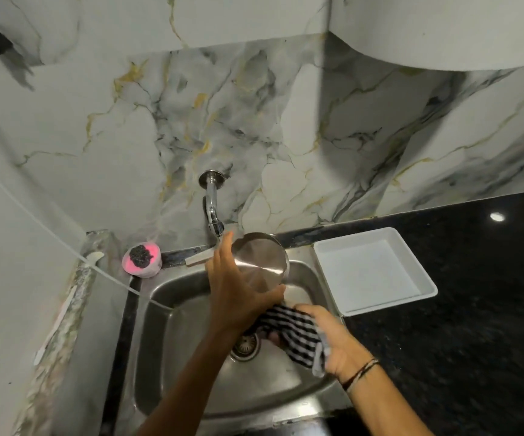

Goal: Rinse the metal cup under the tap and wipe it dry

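Note:
My left hand [234, 289] grips the metal cup [262, 262] above the steel sink [172, 335], with the cup's flat bottom turned up toward the camera. The cup sits just below and right of the wall tap [212, 209]; no water stream is visible. My right hand [333, 338] holds a black-and-white striped cloth [292, 328] bunched under the cup's lower end, over the sink drain [246, 344].
A white rectangular tray [418, 272] rests on the black countertop [474, 325] right of the sink. A pink holder with a dark scrubber [142, 259] stands at the sink's back left corner. Marble wall behind; a tiled ledge runs along the left.

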